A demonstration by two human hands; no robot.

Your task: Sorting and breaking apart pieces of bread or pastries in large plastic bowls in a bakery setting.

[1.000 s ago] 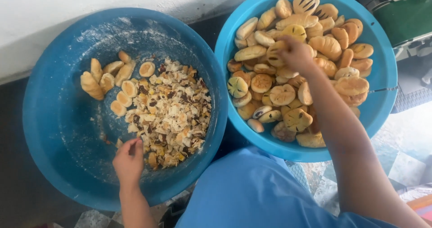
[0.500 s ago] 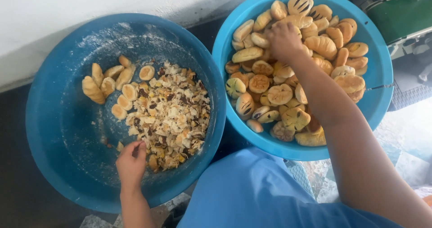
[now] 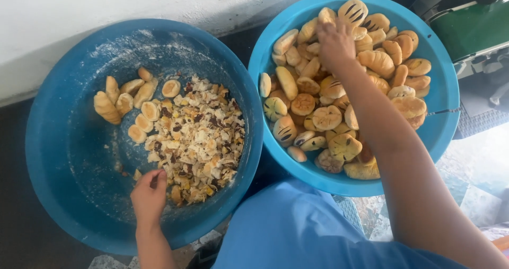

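Two blue plastic basins sit side by side below me. The left basin holds a heap of broken pastry crumbs and several whole small pastries at its far left. My left hand rests at the near edge of the crumb heap, fingers curled, touching the crumbs. The right basin is piled with golden baked pastries. My right hand reaches into the far part of that pile, fingers closed down among the pastries; what it grips is hidden.
A white wall runs behind the basins. A green object stands at the upper right. My blue clothing fills the bottom centre. Patterned floor shows at the lower right.
My right hand has moved farther into the right basin's pile, toward its far side. My left hand has stayed at the near edge of the crumbs.
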